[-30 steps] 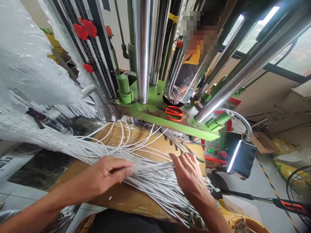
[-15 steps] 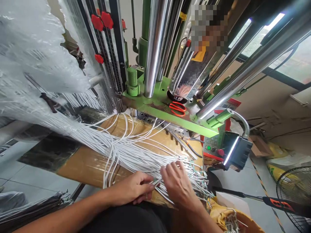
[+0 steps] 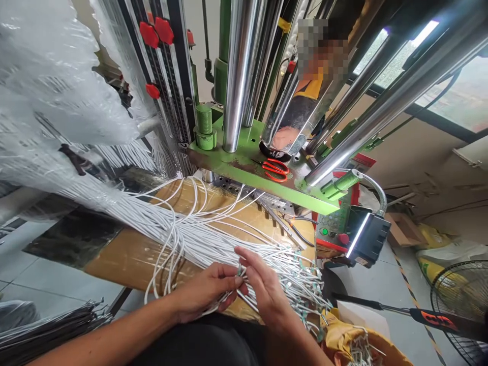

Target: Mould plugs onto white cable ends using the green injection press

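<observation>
Both hands meet at the near edge of the bench, over a bundle of white wires (image 3: pixel 198 239).

Left hand (image 3: pixel 208 292): fingers are curled shut around a few wires drawn out of the bundle. Thumb and forefinger pinch one wire end, which stands up between the two hands.

Right hand (image 3: pixel 263 290): back to the camera, fingers stretched toward that same wire end and resting on the bundle. The thumb is hidden, so a grip cannot be confirmed.

Position of the wires: the bundle lies flat on the brown-wrapped bench top (image 3: pixel 125 259). Its long axis runs from far left, where it comes out of clear plastic wrap (image 3: pixel 46 91), to near right. The loose wire tips (image 3: pixel 305 284) fan out just right of the hands, so the right hand is the nearer to them. The left hand sits on the side of the bundle's main length.

Surroundings: a green machine plate (image 3: pixel 229 165) stands beyond the bench, with steel columns (image 3: pixel 236 76) rising from it and red-handled scissors (image 3: pixel 276 170) lying on it. A lit lamp (image 3: pixel 368 236) hangs at the right.
</observation>
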`<state>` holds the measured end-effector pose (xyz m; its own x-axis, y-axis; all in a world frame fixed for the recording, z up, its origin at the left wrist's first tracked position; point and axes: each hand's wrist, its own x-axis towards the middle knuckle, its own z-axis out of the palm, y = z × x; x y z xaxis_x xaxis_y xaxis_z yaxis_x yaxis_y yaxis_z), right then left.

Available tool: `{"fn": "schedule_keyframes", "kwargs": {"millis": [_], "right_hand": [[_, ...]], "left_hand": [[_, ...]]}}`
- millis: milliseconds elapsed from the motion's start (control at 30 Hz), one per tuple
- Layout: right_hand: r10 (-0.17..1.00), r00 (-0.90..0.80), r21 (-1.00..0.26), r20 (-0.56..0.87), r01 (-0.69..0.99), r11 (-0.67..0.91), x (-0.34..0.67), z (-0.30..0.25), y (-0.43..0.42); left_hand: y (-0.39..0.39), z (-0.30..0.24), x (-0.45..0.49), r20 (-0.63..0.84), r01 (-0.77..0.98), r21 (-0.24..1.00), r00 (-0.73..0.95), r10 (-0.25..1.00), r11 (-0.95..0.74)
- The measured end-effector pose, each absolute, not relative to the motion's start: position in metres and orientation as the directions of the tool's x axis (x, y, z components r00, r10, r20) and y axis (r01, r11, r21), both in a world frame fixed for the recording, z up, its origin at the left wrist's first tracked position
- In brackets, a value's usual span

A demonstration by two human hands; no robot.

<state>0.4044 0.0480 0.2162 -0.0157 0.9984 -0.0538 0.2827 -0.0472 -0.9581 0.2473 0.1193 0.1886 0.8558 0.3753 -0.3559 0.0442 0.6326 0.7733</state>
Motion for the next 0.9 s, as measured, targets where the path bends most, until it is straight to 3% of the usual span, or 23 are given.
{"fn": "schedule_keyframes", "kwargs": {"millis": [67, 167, 233, 300, 333, 400, 467, 533, 667, 733, 833, 900], "right_hand": [[0.995, 0.011, -0.963, -0.1, 0.251, -0.099, 0.401, 0.216, 0.05], [0.992, -0.049, -0.927, -0.113, 0.364, -0.087, 0.406, 0.222, 0.052], [0.978, -0.157, -0.907, -0.139, 0.416, -0.063, 0.416, 0.223, 0.055], [0.99, -0.096, -0.87, -0.107, 0.49, -0.047, 0.434, 0.221, 0.06], [0.998, 0.015, -0.805, -0.055, 0.591, -0.054, 0.447, 0.218, 0.064], [0.967, 0.232, -0.52, 0.106, 0.842, -0.144, 0.478, 0.21, 0.071], [0.952, 0.264, -0.188, 0.156, 0.954, -0.234, 0.508, 0.199, 0.077], [0.968, 0.225, -0.057, 0.111, 0.974, -0.22, 0.531, 0.189, 0.079], [0.986, 0.148, -0.059, 0.076, 0.988, -0.144, 0.549, 0.183, 0.081], [0.986, 0.167, -0.102, 0.022, 0.981, -0.164, 0.548, 0.189, 0.083], [0.95, 0.252, -0.277, -0.185, 0.914, -0.297, 0.531, 0.205, 0.084], [0.933, 0.24, -0.463, -0.269, 0.817, -0.344, 0.51, 0.216, 0.081]], "left_hand": [[0.121, 0.19, 0.249, -0.364, 0.092, 0.809, 0.854, 0.372, 0.58], [0.125, 0.194, 0.248, -0.377, 0.181, 0.853, 0.862, 0.339, 0.49], [0.127, 0.195, 0.248, -0.38, 0.181, 0.844, 0.866, 0.326, 0.505], [0.129, 0.195, 0.248, -0.391, 0.143, 0.814, 0.852, 0.349, 0.563], [0.129, 0.195, 0.248, -0.404, 0.12, 0.796, 0.835, 0.373, 0.594], [0.13, 0.194, 0.248, -0.442, 0.083, 0.758, 0.795, 0.415, 0.647], [0.132, 0.194, 0.249, -0.473, 0.055, 0.722, 0.767, 0.433, 0.69], [0.133, 0.194, 0.25, -0.469, 0.021, 0.713, 0.757, 0.456, 0.7], [0.136, 0.193, 0.253, -0.409, -0.064, 0.772, 0.711, 0.572, 0.633], [0.14, 0.196, 0.253, -0.335, -0.027, 0.859, 0.725, 0.601, 0.511], [0.145, 0.204, 0.249, -0.215, 0.147, 0.976, 0.782, 0.585, 0.161], [0.149, 0.208, 0.247, -0.136, 0.217, 0.973, 0.8, 0.585, -0.071]]}}
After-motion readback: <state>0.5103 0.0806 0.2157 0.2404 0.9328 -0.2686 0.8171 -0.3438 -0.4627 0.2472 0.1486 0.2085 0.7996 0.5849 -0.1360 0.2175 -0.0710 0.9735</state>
